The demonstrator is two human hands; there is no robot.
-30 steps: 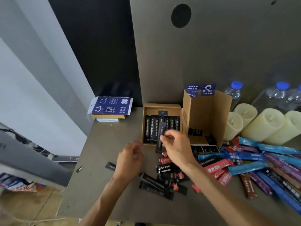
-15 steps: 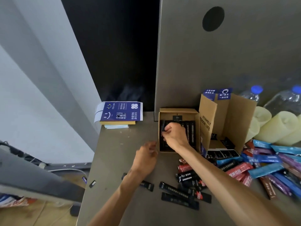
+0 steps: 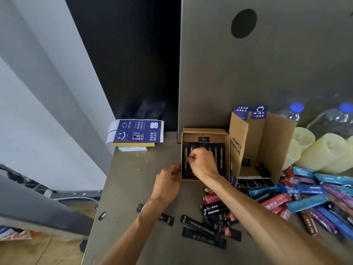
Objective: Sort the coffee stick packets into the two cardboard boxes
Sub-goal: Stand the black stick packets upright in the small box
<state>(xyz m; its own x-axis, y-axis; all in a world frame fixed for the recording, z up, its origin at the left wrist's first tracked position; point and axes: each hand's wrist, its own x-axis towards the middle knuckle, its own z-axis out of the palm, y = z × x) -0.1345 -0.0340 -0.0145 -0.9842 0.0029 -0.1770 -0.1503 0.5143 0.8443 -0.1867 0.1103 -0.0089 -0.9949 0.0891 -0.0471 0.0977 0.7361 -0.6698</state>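
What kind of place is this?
Probably an office or workroom: a grey desk against a partition panel with a round hole, cables on the floor beside it, and water bottles.

Dark, perhaps black packets (image 3: 221, 159); brown box (image 3: 205, 130)

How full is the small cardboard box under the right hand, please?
Largely full: in the small box black packets lie side by side from left wall nearly to right; the right hand hides some.
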